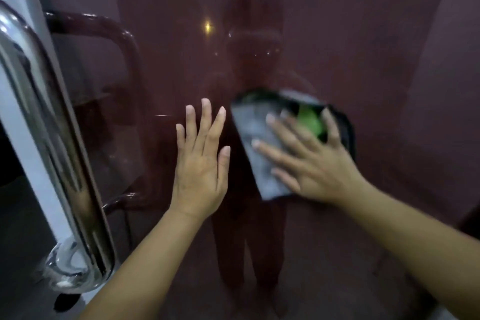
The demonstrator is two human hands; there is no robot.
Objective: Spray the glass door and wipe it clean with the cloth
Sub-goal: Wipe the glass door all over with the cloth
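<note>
Glass door (363, 47), dark maroon, beside chrome handle (52, 117).

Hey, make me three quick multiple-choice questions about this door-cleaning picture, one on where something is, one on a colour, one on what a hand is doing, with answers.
1. Where is the chrome door handle?
A. left of both hands
B. between the hands
C. right of both hands

2. What colour is the cloth on the side facing the camera?
A. red
B. grey
C. yellow

3. How is the left hand placed?
A. gripping the handle
B. pinching the cloth
C. open, fingers straight, at the glass door

Answers:
1. A, the handle runs down the left edge of the view.
2. B, grey fabric shows under the right hand, with a green patch and a dark edge beside it.
3. C, its fingers are spread and hold nothing, while the right hand presses the cloth flat.
</note>
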